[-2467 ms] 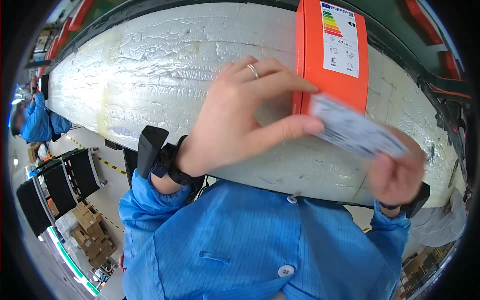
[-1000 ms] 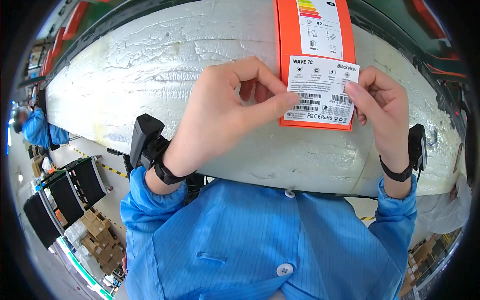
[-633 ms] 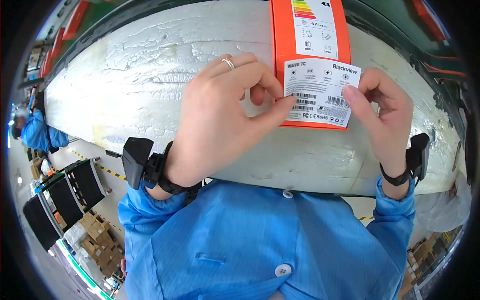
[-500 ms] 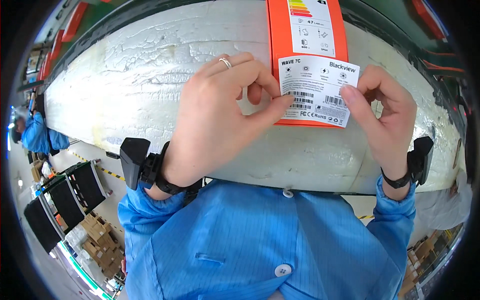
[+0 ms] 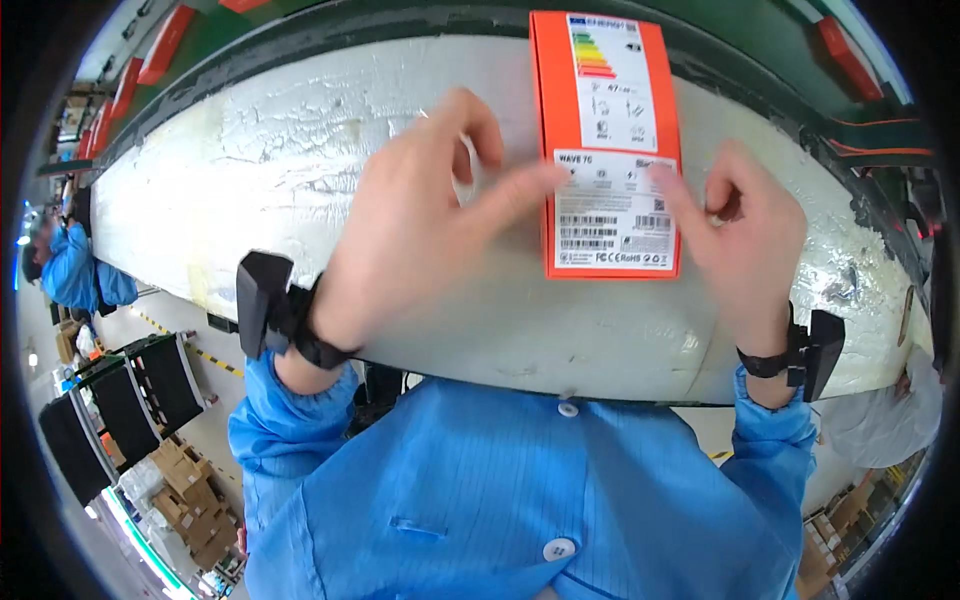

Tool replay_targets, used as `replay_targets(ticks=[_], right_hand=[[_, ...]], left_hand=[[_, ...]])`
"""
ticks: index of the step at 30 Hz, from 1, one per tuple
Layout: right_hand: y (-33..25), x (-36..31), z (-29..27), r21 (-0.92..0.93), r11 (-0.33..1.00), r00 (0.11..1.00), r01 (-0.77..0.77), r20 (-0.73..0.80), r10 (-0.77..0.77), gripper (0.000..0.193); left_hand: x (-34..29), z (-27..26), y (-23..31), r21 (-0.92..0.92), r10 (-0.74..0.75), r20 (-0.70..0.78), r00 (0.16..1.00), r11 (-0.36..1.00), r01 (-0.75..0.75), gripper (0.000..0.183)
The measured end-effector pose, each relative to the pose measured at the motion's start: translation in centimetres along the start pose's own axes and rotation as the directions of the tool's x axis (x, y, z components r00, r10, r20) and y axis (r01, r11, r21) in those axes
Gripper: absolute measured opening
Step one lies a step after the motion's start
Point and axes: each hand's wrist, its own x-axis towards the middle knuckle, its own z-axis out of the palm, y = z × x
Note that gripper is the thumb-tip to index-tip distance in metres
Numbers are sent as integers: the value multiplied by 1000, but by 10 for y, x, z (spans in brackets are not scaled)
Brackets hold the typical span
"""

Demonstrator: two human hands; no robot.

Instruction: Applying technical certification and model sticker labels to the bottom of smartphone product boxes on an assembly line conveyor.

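An orange box lies on the worktop in front of me, with a white printed label flat on its near half. Farther up the same face is a second white label with coloured bars. The thumb of my left hand reaches the upper left of the near label; its other fingers curl apart from the thumb, holding nothing. On the opposite side, the thumb of my right hand touches the label's upper right, its fingers bent and apart from the thumb. Both hands are somewhat blurred.
Wrinkled clear film covers the pale worktop. Red-orange boxes stand beyond its far edge, with another at far right. A person in blue is at far left. Cartons are stacked at lower left.
The near label, earlier tilted with both hands at its edges, now lies straight and flat on the box. Both thumbs have moved up to its top part. More of the box shows.
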Motion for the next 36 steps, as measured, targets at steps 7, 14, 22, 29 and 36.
replay_targets(ticks=[7, 14, 22, 29, 36], right_hand=[[-50, -19, 30, -131, 926, 933, 354, 122, -339, 80], [19, -30, -30, -308, 948, 991, 85, 129, -46, 85], [92, 80, -53, -380, 845, 926, 376, 125, -356, 82], [103, 229, 4, 25, 991, 943, 132, -311, -118, 60], [61, 280, 97, 578, 775, 910, -255, -127, 395, 43]], left_hand=[[104, 18, -51, -500, 219, -59, 974, 838, -219, 49], [32, 23, 4, -56, 90, -32, 995, 994, -92, 36], [117, -27, -44, -156, 53, -303, 952, 982, -105, 46], [257, -20, -113, -486, -263, -391, 882, 873, 45, 71], [259, 23, -63, -797, -224, -332, 916, 587, -145, 48]])
